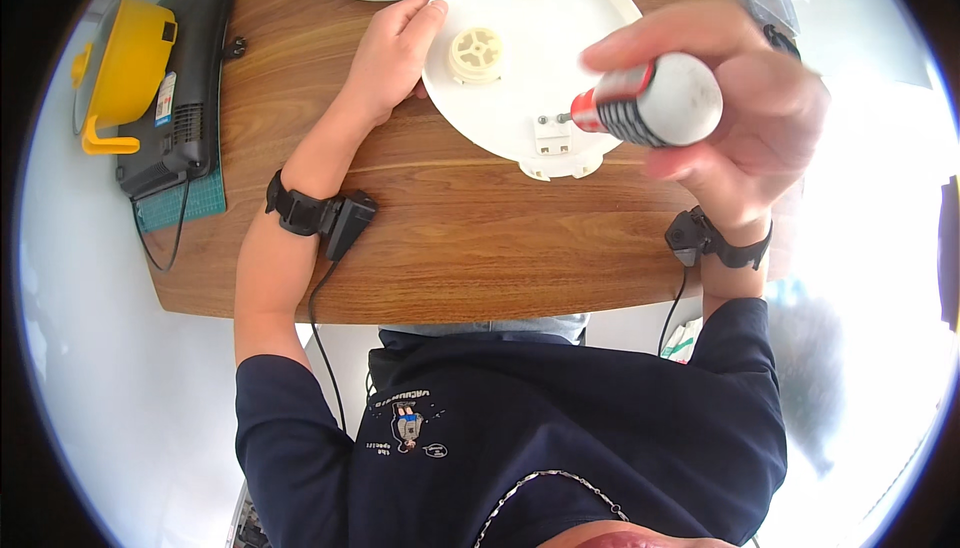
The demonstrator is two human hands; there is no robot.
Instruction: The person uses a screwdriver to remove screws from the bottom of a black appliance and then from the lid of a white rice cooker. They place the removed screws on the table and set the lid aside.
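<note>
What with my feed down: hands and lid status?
Left hand grips lid. Right hand holds screwdriver, tip by lower bracket. Screwdriver partly covers lid.

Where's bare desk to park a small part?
Widest: desktop between white lid and near edge, flanked by left forearm and right forearm. Second: strip between left forearm and black appliance. Crowded: lid's right side, with right hand and screwdriver.

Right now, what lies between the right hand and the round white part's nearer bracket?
In the head view, the screwdriver, pointing from the right hand toward the bracket.
</note>
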